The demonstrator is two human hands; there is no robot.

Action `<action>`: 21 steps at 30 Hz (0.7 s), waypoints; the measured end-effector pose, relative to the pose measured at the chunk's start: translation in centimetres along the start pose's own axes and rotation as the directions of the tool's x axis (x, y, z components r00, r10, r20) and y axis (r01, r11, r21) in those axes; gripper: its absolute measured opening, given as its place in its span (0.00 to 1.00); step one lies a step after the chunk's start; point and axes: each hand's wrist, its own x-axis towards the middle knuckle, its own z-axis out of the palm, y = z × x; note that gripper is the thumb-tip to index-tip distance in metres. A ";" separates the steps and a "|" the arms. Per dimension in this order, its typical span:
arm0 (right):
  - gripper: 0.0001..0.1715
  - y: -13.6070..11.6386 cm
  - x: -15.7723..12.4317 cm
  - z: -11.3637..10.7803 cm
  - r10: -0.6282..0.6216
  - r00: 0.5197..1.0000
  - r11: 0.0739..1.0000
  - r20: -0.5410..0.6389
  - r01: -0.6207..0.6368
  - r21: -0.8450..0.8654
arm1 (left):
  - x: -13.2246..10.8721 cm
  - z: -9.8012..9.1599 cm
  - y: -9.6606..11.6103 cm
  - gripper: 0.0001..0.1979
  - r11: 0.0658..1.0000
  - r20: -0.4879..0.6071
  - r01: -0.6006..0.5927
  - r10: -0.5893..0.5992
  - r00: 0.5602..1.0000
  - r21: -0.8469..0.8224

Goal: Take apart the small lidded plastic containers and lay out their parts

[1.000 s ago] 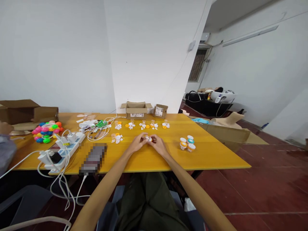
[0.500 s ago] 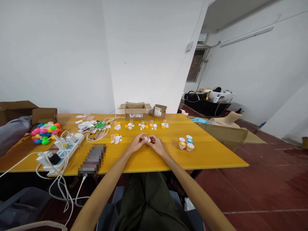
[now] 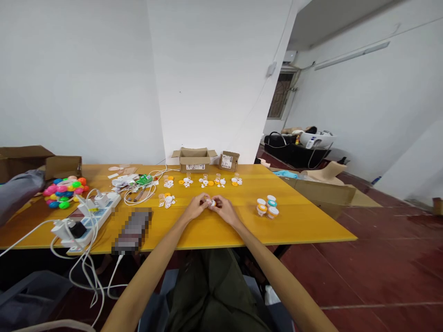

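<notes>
Between my two hands, over the middle of the yellow table, is a small clear cup-like piece with white and orange parts point(image 3: 212, 203). My left hand point(image 3: 198, 206) pinches it from the left, and my right hand point(image 3: 223, 207) grips its right side. Fingers cover much of it. Off to the right stands a cluster of several small round units point(image 3: 267, 206) with white, orange and teal tops. Beyond my hands lie groups of loose white discs point(image 3: 187, 181), orange rings point(image 3: 211, 183) and clear cups point(image 3: 161, 198).
Cardboard boxes point(image 3: 194, 161) stand at the table's back edge by the wall. On the left are a white power strip point(image 3: 100, 219) with trailing cables, a blurred-out phone-like device point(image 3: 133, 230) and a bunch of colourful balls point(image 3: 65, 191). The table's edge point(image 3: 311, 241) runs close to my lap.
My hands stay together around the small piece, which appears slightly turned between the fingers. The things on the table keep their places; the view shifts very slightly.
</notes>
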 end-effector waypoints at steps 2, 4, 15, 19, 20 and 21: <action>0.14 0.0 0.0 0.0 0.000 1.000 1.000 0.006 0.000 0.002 | 0.0 0.0 -0.2 0.16 1.000 -0.001 0.011 -0.011 1.000 -0.011; 0.13 0.0 0.0 0.1 0.001 1.000 1.000 0.010 -0.001 0.004 | 0.1 0.1 -0.4 0.16 1.000 -0.013 0.022 -0.022 1.000 -0.021; 0.13 -0.1 -0.2 0.2 -0.019 1.000 0.999 -0.006 0.019 -0.027 | 0.5 0.2 -0.6 0.22 0.989 -0.099 0.134 -0.127 0.987 0.070; 0.12 -0.2 -0.2 0.2 -0.019 1.000 0.999 -0.012 0.019 -0.033 | 0.5 0.1 -0.4 0.20 0.995 -0.090 0.095 -0.093 0.992 0.019; 0.12 -0.2 -0.2 0.2 -0.017 1.000 0.999 -0.018 0.016 -0.037 | 0.5 0.1 -0.5 0.20 0.996 -0.093 0.085 -0.084 0.992 -0.001; 0.12 -0.3 -0.2 0.2 -0.013 1.000 0.999 -0.026 0.012 -0.039 | 0.5 0.1 -0.6 0.20 0.997 -0.097 0.080 -0.081 0.992 -0.020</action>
